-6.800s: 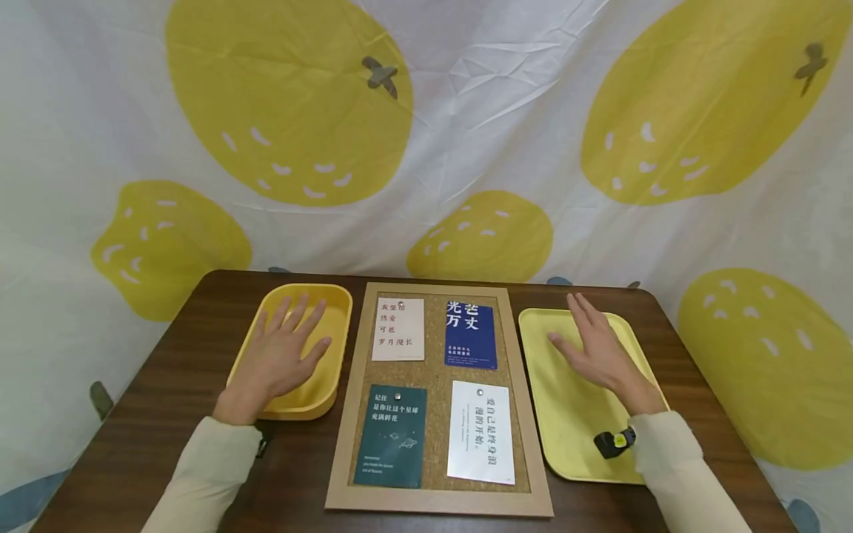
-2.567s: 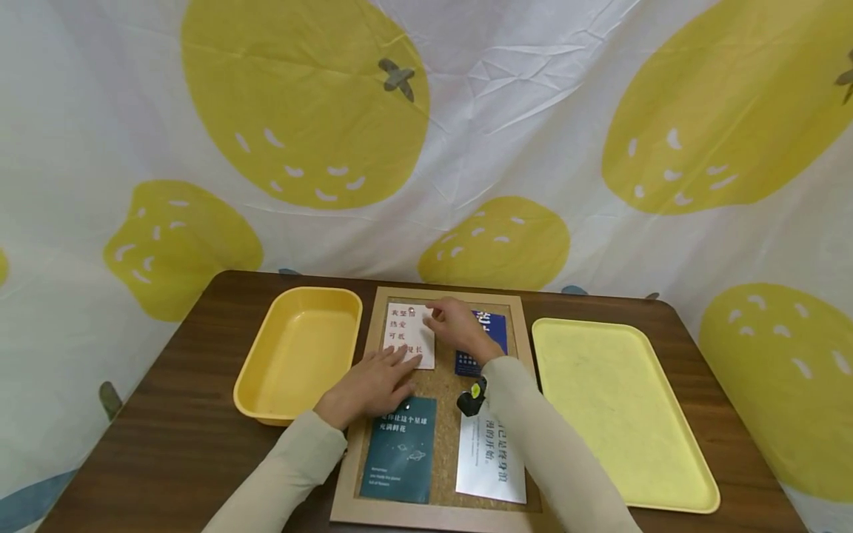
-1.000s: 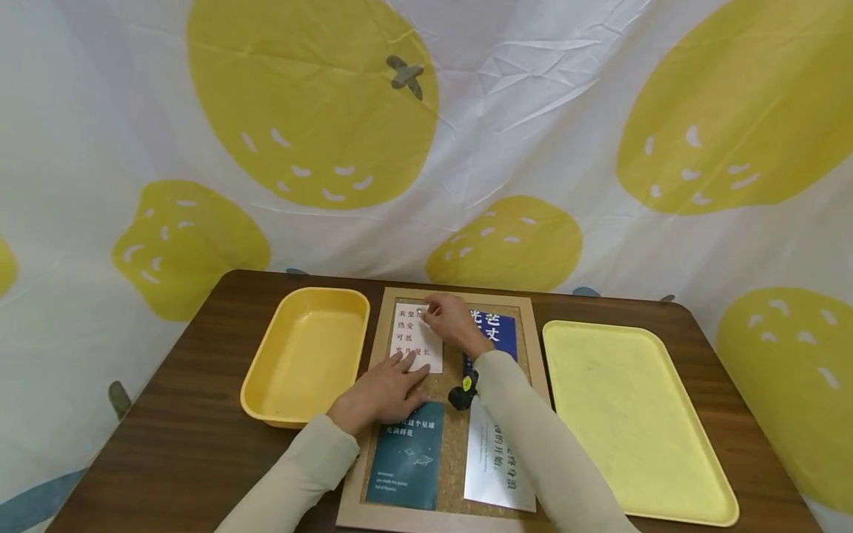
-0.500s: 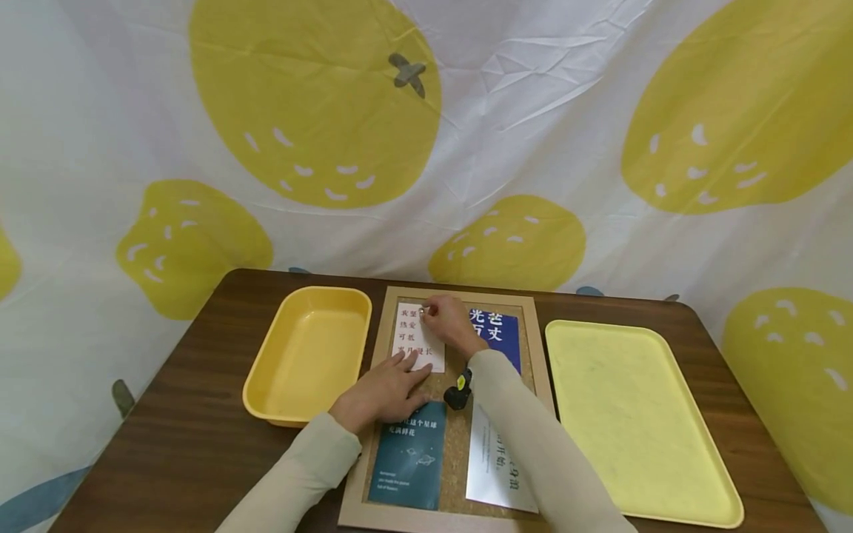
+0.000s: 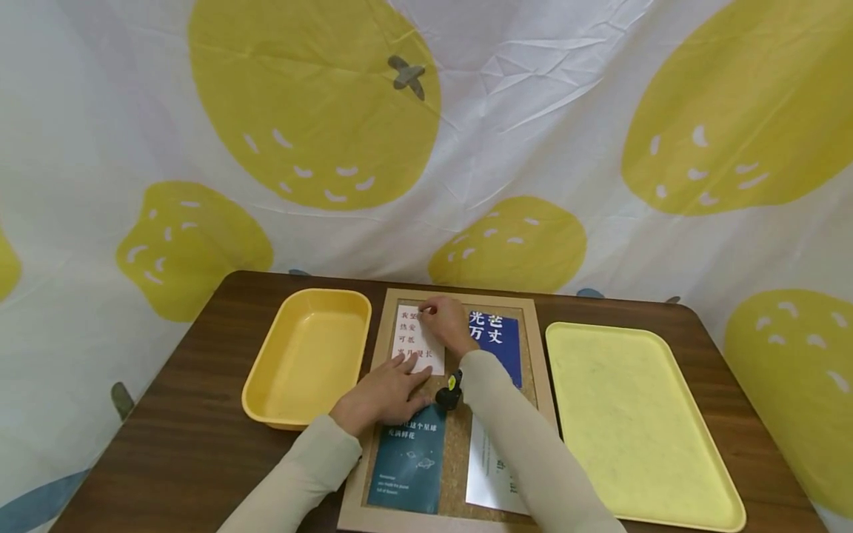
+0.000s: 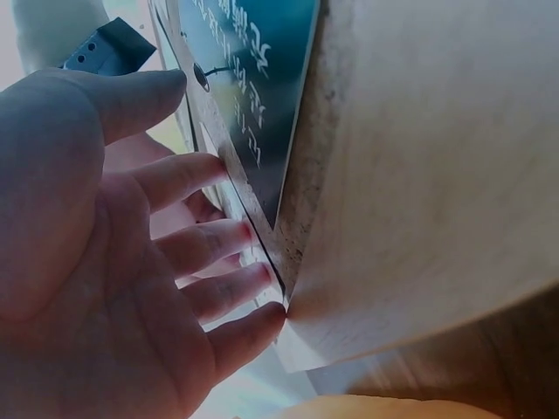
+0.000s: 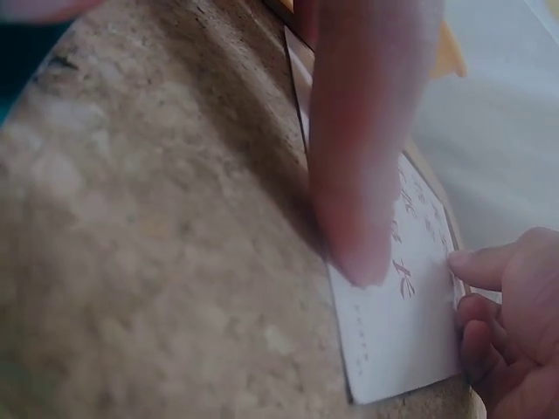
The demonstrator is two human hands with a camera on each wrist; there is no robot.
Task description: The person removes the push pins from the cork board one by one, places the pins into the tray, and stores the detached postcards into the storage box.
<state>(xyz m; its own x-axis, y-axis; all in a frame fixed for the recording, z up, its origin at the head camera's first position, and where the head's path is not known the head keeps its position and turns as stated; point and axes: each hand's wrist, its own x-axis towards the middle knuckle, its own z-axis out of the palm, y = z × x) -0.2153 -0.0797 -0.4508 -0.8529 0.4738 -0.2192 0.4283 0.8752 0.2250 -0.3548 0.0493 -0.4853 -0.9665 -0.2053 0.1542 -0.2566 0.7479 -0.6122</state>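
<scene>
A framed corkboard (image 5: 456, 448) lies on the table with paper cards on it. My left hand (image 5: 385, 394) rests with spread fingers on the lower edge of the white card with red writing (image 5: 405, 330). In the right wrist view, a left finger (image 7: 358, 183) presses that card. My right hand (image 5: 448, 323) has its fingertips together at the card's top, pinching the push pin there; the fingers hide the pin. The teal card (image 5: 406, 474) lies below my left hand, and its push pin (image 6: 202, 77) shows in the left wrist view.
The blue card (image 5: 503, 344) and another white card (image 5: 489, 481) are partly covered by my right arm. A deep yellow basin (image 5: 306, 363) stands left of the board. A flat pale-yellow tray (image 5: 640, 422) lies to its right. A lemon-print cloth (image 5: 506, 148) hangs behind.
My hands have moved from above the basin and tray onto the board, the left onto the white card, the right to its pin. In the last half second my right wrist has shifted slightly left.
</scene>
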